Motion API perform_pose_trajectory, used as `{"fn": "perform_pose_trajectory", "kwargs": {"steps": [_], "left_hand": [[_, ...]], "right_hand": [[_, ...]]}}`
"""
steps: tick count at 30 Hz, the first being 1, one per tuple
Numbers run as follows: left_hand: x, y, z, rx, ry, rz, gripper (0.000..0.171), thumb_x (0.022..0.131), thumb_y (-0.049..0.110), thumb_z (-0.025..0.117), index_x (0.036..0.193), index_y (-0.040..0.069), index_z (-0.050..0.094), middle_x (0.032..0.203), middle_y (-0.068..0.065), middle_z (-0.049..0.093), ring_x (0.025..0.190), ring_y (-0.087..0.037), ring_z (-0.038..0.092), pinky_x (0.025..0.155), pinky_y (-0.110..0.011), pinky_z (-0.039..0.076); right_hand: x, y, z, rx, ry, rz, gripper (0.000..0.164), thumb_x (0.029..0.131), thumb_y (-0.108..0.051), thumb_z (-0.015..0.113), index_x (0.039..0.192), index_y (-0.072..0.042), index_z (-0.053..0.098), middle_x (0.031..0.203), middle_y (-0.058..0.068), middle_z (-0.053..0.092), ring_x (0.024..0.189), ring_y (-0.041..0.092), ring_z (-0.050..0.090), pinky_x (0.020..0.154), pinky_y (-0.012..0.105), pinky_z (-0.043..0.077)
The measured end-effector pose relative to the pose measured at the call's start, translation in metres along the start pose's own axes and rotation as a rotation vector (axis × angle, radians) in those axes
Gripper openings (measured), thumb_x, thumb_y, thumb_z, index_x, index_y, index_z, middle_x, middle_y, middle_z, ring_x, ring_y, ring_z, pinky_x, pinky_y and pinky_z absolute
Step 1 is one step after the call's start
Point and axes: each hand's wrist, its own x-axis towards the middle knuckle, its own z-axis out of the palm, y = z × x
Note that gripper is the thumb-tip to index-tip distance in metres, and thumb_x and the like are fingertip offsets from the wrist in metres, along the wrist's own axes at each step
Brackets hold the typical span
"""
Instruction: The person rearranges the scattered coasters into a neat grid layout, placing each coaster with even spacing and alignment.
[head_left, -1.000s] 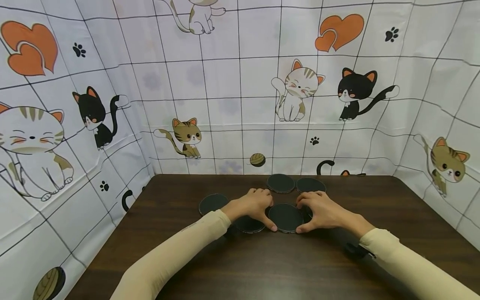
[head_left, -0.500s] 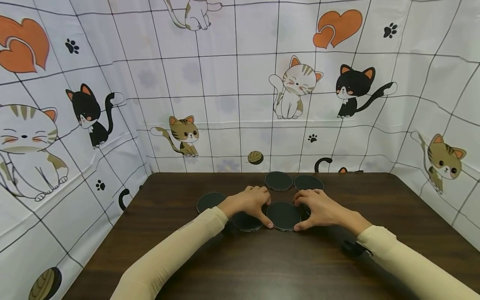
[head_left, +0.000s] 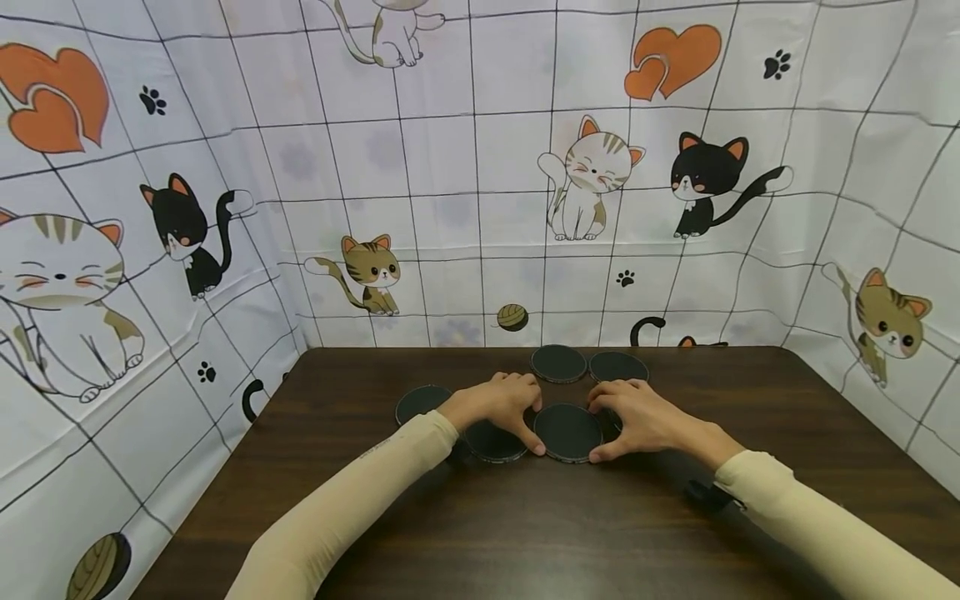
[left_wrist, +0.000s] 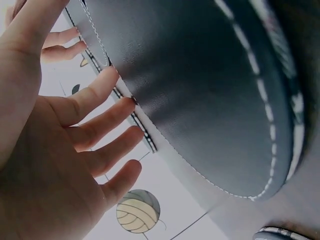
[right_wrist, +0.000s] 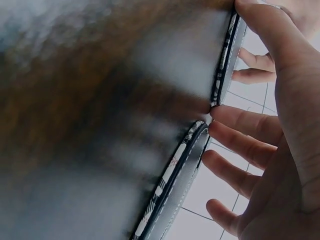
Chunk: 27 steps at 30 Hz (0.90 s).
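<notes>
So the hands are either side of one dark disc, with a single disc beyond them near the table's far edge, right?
No: the head view shows two, a left far disc and a right far disc, near the far edge of the table. The left hand and right hand do flank one dark disc.

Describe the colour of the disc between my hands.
The disc looks greenish black, best in head view.

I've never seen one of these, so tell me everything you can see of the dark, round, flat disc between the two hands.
The dark green-black, round, flat disc looks smooth and leather-like, with a thin, paler rim. It appears to lie flat on the brown wood-look table, its underside hidden, among similar discs. The left-hand grip and right-hand grip flank it, thumbs at its near left and right edges. Further contact is hard to tell.
</notes>
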Motion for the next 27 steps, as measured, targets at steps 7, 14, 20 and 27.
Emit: {"fn": "perform_pose_trajectory", "kwargs": {"steps": [7, 14, 20, 27], "left_hand": [[0.008, 0.001, -0.003, -0.029, -0.033, 0.007, 0.061, 0.084, 0.074, 0.066, 0.116, 0.023, 0.066, 0.115, 0.005, 0.054, 0.099, -0.013, 0.055, 0.092, -0.038, 0.044], [0.028, 0.004, -0.032, 0.064, 0.078, 0.022, 0.067, 0.093, 0.069, 0.057, 0.135, 0.018, 0.062, 0.122, 0.004, 0.058, 0.102, -0.011, 0.059, 0.087, -0.034, 0.05], [0.052, 0.024, -0.03, 0.167, 0.161, 0.027, 0.067, 0.095, 0.069, 0.054, 0.139, 0.02, 0.058, 0.125, 0.004, 0.056, 0.11, -0.014, 0.057, 0.101, -0.042, 0.042], [0.073, 0.059, -0.011, 0.283, 0.136, -0.045, 0.076, 0.09, 0.08, 0.045, 0.139, 0.024, 0.059, 0.131, 0.005, 0.053, 0.119, -0.017, 0.052, 0.102, -0.041, 0.039]], "right_hand": [[-0.008, 0.002, 0.004, -0.009, 0.009, -0.022, 0.072, 0.078, -0.074, 0.073, 0.118, -0.015, 0.073, 0.128, 0.005, 0.061, 0.121, 0.036, 0.054, 0.101, 0.068, 0.031], [-0.009, 0.016, -0.025, -0.008, 0.071, 0.007, 0.071, 0.079, -0.069, 0.076, 0.122, -0.012, 0.072, 0.131, 0.01, 0.06, 0.122, 0.038, 0.054, 0.101, 0.07, 0.028], [-0.026, 0.033, -0.042, -0.043, 0.084, 0.087, 0.073, 0.078, -0.071, 0.075, 0.123, -0.013, 0.073, 0.131, 0.009, 0.059, 0.122, 0.037, 0.054, 0.098, 0.069, 0.028], [-0.051, 0.058, -0.04, -0.072, 0.09, 0.195, 0.077, 0.076, -0.069, 0.079, 0.123, -0.008, 0.072, 0.131, 0.016, 0.059, 0.118, 0.044, 0.056, 0.091, 0.071, 0.036]]}}
